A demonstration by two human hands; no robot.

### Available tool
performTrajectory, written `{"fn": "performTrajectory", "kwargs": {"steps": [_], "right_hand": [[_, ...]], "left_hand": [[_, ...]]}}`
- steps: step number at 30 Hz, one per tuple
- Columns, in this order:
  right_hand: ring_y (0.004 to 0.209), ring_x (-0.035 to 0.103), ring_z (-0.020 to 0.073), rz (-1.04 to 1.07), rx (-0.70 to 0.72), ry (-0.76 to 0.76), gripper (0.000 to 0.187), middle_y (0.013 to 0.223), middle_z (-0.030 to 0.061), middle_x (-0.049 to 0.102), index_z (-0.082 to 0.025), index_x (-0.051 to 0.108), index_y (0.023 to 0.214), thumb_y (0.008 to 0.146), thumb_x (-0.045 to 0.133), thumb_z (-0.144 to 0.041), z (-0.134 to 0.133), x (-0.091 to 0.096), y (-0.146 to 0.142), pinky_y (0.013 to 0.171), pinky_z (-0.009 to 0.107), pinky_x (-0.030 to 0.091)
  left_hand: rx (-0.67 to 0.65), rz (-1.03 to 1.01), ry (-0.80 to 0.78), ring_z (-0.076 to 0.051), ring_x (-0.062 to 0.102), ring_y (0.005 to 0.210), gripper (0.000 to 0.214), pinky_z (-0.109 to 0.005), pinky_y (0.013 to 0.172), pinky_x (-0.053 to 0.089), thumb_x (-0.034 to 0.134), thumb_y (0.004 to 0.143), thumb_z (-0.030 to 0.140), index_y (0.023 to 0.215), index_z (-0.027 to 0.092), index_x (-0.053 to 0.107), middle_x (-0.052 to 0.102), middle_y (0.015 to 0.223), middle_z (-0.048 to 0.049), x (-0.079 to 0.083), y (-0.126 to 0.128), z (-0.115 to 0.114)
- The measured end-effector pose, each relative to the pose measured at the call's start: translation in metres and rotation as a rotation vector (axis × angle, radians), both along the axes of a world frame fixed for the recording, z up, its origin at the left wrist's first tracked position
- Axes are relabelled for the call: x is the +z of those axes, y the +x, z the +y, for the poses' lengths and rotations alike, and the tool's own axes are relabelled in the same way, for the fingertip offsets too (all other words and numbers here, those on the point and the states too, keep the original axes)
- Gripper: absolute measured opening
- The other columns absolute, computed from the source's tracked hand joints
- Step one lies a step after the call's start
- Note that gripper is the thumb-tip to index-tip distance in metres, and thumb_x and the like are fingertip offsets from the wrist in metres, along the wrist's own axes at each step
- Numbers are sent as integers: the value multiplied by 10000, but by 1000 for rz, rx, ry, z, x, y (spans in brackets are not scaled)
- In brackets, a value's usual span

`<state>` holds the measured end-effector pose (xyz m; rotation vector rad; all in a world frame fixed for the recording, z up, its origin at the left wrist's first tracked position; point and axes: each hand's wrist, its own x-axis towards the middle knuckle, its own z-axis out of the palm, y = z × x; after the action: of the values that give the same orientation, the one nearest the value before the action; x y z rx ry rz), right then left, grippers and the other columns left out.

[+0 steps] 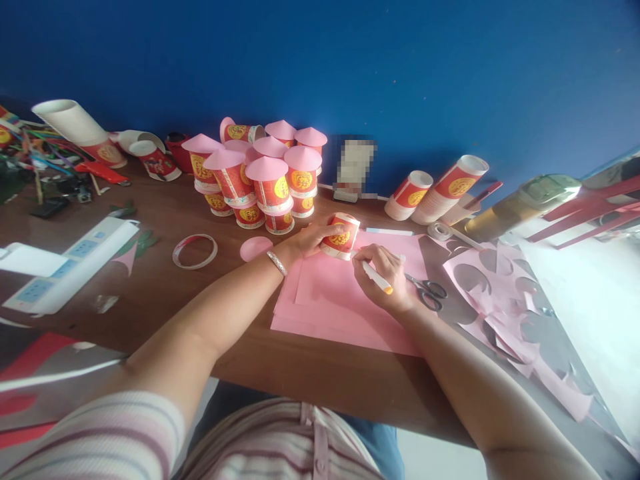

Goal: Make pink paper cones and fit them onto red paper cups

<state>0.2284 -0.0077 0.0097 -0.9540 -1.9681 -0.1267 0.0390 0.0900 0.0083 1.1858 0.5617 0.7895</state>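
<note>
My left hand (314, 238) is wrapped round a red paper cup (342, 235) that stands upside down on a stack of pink paper sheets (330, 300). My right hand (383, 277) grips a white pen with an orange end (378, 278), its tip at the cup's rim on the paper. A silver bracelet (277, 263) sits on my left wrist.
Behind stands a cluster of red cups with pink cone lids (265, 175). Scissors (428, 291) lie right of my right hand, beside cut pink scraps (505, 300). A tape ring (195, 251), a pink disc (255, 248), a white power strip (70, 263) and cup stacks (440, 187) lie around.
</note>
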Motion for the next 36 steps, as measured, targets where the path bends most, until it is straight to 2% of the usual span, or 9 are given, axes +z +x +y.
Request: {"fn": "performTrajectory", "kwargs": {"steps": [16,36], "right_hand": [[609,596,150,-8,-3,14,198,717,-21,644,-258,504,873,924,548,-71,0,0,-1,600,280,473],[636,619,159,-1,15,-39,180,738,-10,667,-257,533,859,925,552,-90,-2,1,-1,623,298,485]], "left_hand": [[13,-16,-20,-226,732,984,460,-298,809,569,820,806,402,1164,144,693,769,1096,-108,2,0,-1],[-10,-13,6,-232,737,972,494,-320,812,569,806,824,434,1200,139,680,767,1112,-117,-1,0,1]]}}
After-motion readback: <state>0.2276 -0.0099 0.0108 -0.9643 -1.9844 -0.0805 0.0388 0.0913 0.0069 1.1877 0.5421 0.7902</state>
